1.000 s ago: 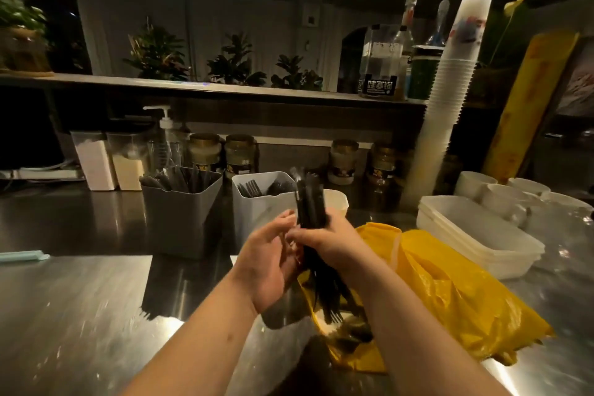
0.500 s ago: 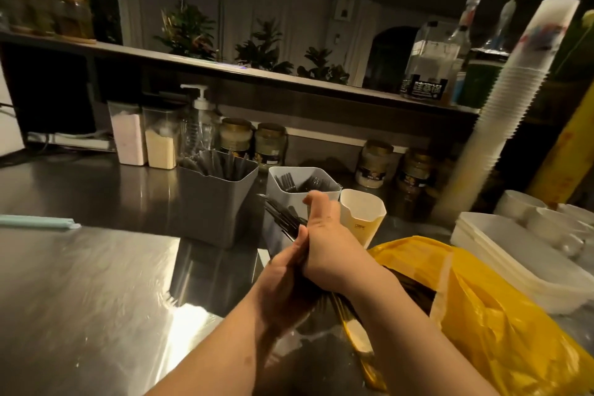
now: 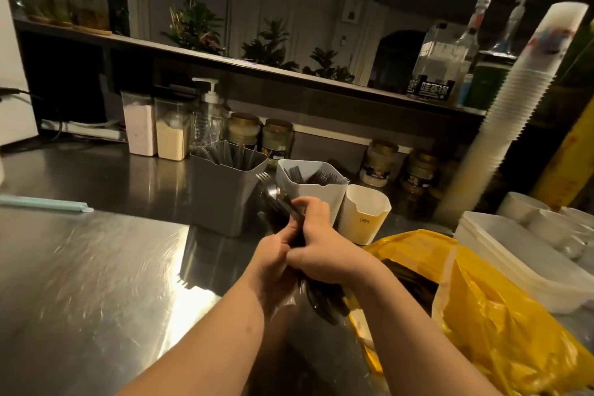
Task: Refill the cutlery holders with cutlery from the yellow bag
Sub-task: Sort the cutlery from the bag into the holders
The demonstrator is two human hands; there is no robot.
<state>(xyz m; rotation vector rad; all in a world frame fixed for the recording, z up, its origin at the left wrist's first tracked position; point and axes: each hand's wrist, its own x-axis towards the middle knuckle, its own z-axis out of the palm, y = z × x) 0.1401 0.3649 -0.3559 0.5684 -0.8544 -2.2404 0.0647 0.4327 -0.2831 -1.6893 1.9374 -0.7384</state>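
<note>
Seen from the head camera, the only view, a person stands at a steel counter in dim light. Both hands are wrapped around one bundle of dark plastic cutlery. The left hand grips the bundle from the left side, and the right hand closes over it from the right, fingers curled. Fork tines fan out above the hands; more dark handles hang below them.

Taking the white cutlery holder as the landmark: the bundle is held just in front of it, tips leaning toward its left edge. A grey cutlery holder stands just to its left, already holding some pieces. A small cream cup sits just to its right. The yellow bag lies in front and to the right, its mouth open near the hands, with more dark cutlery inside.

The pieces look light, thin and smooth, so they will likely slide against one another. A firm squeeze around the middle of the handles, with the ends evened up, seems the safest hold.
</note>
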